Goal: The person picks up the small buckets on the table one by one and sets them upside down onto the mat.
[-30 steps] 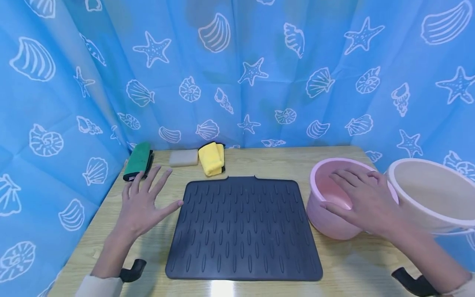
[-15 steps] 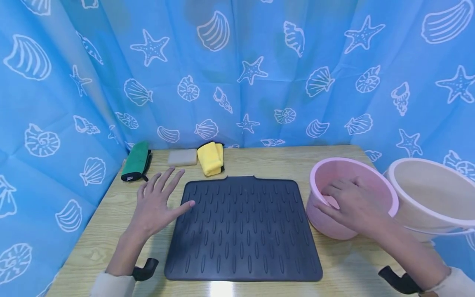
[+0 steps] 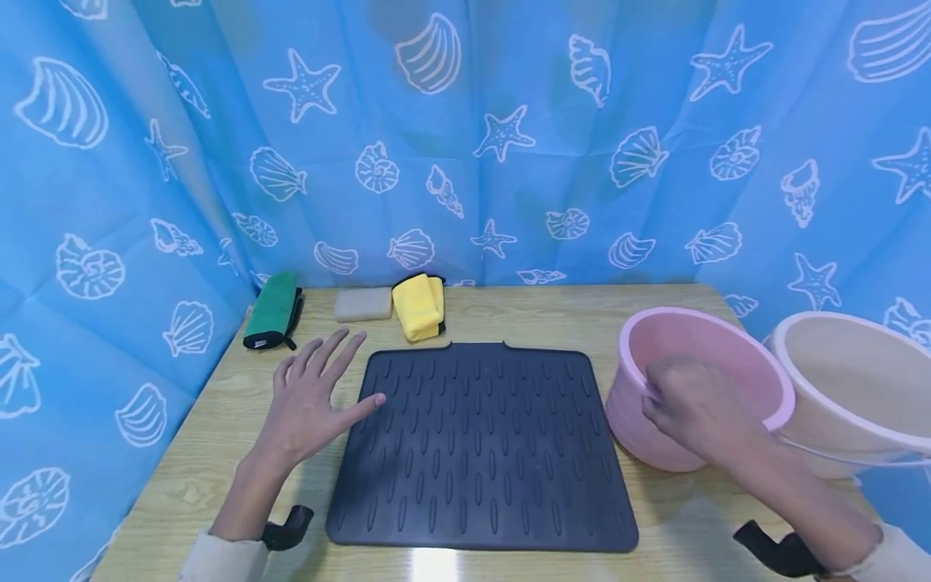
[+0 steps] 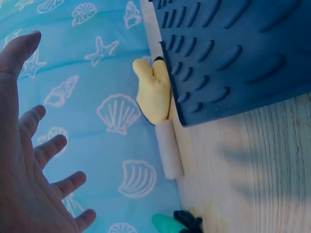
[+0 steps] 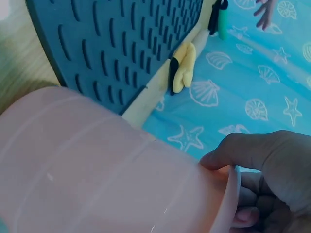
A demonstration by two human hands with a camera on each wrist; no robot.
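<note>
My right hand [image 3: 694, 408] grips the near left rim of a pink bucket [image 3: 647, 436]. In the right wrist view the thumb lies on the outer wall and the curled fingers are inside the rim. A cream bucket [image 3: 815, 420] stands right beside the pink one. My left hand [image 3: 305, 408] hovers with spread fingers near the left edge of a dark ribbed mat [image 3: 480, 453], holding nothing. In the left wrist view, too, its fingers [image 4: 51, 150] are apart and touch nothing.
Along the back of the wooden table [image 3: 567, 311] lie a folded green cloth [image 3: 271, 311], a pale sponge-like block [image 3: 364, 304] and a folded yellow cloth [image 3: 419, 307]. A blue shell-print curtain [image 3: 436, 121] hangs behind and at the left.
My right hand has gone from spread fingers over the pink bucket to gripping its rim. The left hand has shifted a little to the right, with its fingers still spread.
</note>
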